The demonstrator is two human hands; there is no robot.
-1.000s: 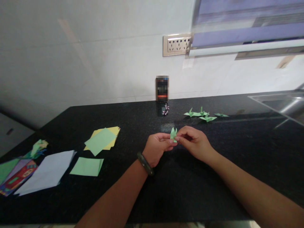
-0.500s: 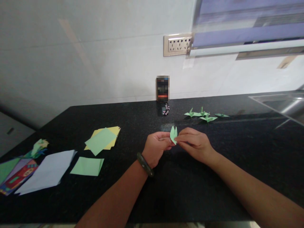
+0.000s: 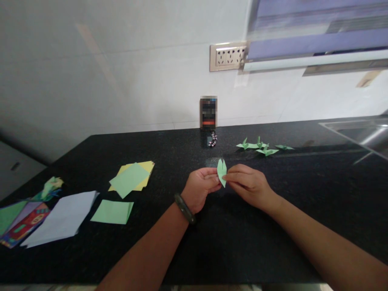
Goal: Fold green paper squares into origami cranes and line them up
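Note:
Between my hands, a small folded piece of light green paper (image 3: 222, 171) is held upright above the counter, two points with a slit between them at its top. My left hand (image 3: 201, 186) pinches it from the left side; a dark bangle sits on that wrist. From the right, the thumb and fingers of my right hand (image 3: 250, 182) grip its lower right edge. Behind and to the right, several folded green paper cranes (image 3: 266, 151) stand on the black counter (image 3: 236, 246).
On the left lie a folded green sheet (image 3: 112, 211), green and yellow square papers (image 3: 130, 180), white paper (image 3: 65, 218), a colourful packet (image 3: 26, 226) and a crumpled paper bundle (image 3: 51, 188). A phone-like device (image 3: 208, 114) leans on the wall, its beaded strap (image 3: 213, 139) below. A sink (image 3: 360, 133) is at right.
The folded paper has turned slightly and its lower tip shows more. Both hands keep their hold in nearly the same place. The view has shifted a little.

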